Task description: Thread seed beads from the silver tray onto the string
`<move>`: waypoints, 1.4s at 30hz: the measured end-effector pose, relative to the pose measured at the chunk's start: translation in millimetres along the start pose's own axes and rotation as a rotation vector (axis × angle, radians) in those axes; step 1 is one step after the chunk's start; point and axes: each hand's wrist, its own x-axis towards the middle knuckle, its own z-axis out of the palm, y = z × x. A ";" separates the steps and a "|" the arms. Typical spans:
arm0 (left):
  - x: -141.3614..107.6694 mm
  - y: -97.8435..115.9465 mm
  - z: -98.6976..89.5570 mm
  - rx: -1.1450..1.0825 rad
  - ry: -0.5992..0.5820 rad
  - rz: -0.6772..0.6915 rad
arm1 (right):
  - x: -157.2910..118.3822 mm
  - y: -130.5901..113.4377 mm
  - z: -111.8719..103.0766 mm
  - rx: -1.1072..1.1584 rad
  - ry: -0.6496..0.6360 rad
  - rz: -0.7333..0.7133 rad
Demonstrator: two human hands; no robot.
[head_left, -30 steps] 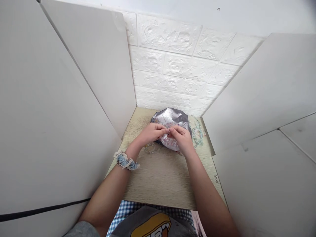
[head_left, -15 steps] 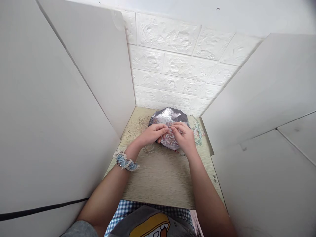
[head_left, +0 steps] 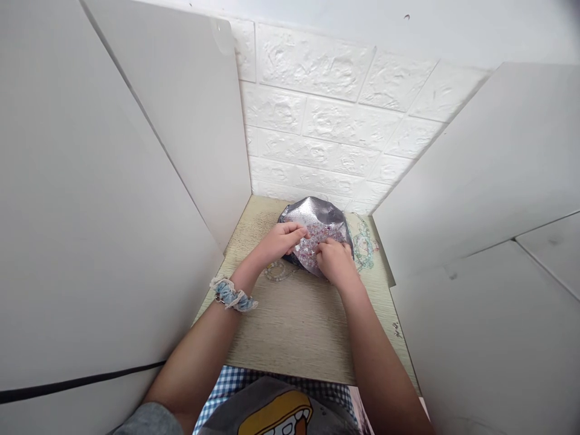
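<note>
A silver-lined bag lies open at the back of the table, with many small pink, white and red beads spread over its lining. Above the left part of the beads, my left hand is closed in a pinch; whatever is between the fingertips is too small to make out. My right hand reaches down into the beads at the right, its fingers curled and their tips partly hidden. A blue scrunchie with lace edging is around my left wrist.
A beaded bracelet lies left of the bag, and pale green bead strings lie to its right. Small metallic bits sit near the right edge of the table. White panels stand on both sides, with a white brick-pattern wall behind.
My right hand has moved away from the left fingertips, down and to the right into the beads. My left hand stays nearly in place, still pinched.
</note>
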 end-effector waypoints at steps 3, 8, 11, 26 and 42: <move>-0.5 0.6 0.0 0.008 -0.005 0.003 | 1.2 -0.4 1.7 0.009 -0.005 0.020; -1.7 2.9 1.7 0.027 0.004 -0.006 | 4.7 -0.6 4.7 0.038 -0.043 0.053; -2.1 3.6 2.3 0.039 -0.005 0.005 | 5.1 -0.7 5.4 0.042 -0.053 0.042; -1.4 1.4 1.7 0.084 -0.019 0.012 | 3.2 -3.0 6.5 0.023 -0.052 0.003; -0.8 0.5 2.2 0.127 -0.027 0.022 | 6.6 -7.5 10.7 -0.055 0.050 0.043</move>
